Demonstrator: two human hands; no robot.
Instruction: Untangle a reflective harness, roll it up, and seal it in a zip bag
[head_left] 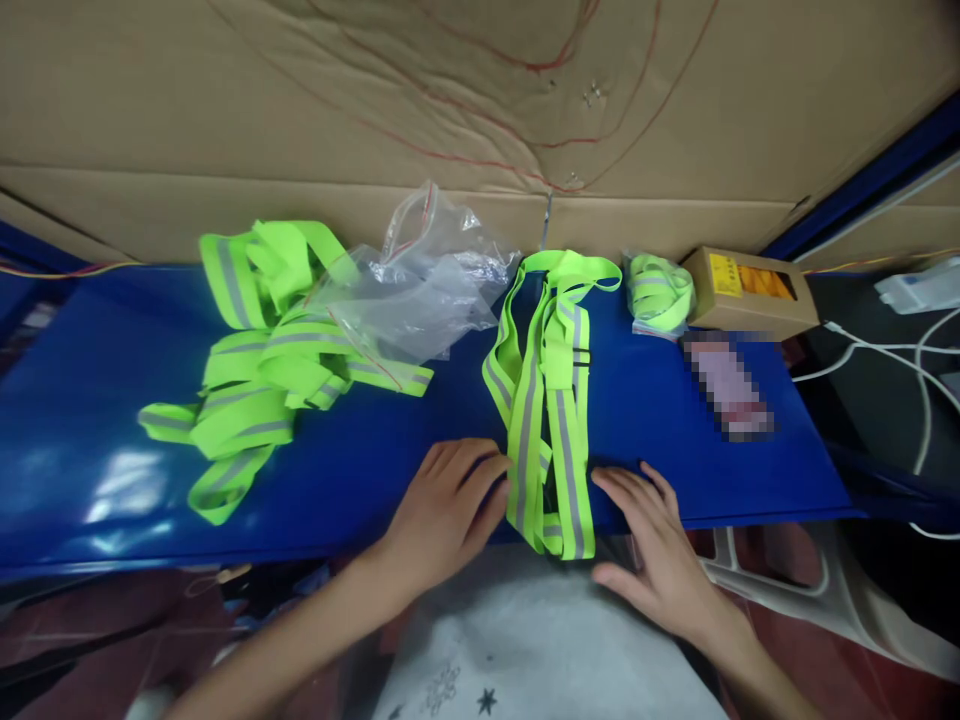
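A neon yellow-green reflective harness (531, 440) with grey stripes and a black buckle lies lengthwise before me, its near end at the table's front edge. Beside its left side is my left hand (454, 500), fingers bent and tips at the strap; it does not grip it. My right hand (652, 550) hovers off the right side, fingers apart and holding nothing. To the left, more reflective straps (247, 390) lie in a loose heap. Clear zip bags (427, 280) partly cover that heap. Another bundle of strap (660, 290) sits packed in a clear bag at the back right.
The blue table (360, 480) backs onto a cardboard wall (300, 100) with red wires. At right stand a cardboard box (750, 290) with orange contents and a blurred-out flat object (727, 390). White cables (922, 380) and a white plastic chair (810, 580) are farther right.
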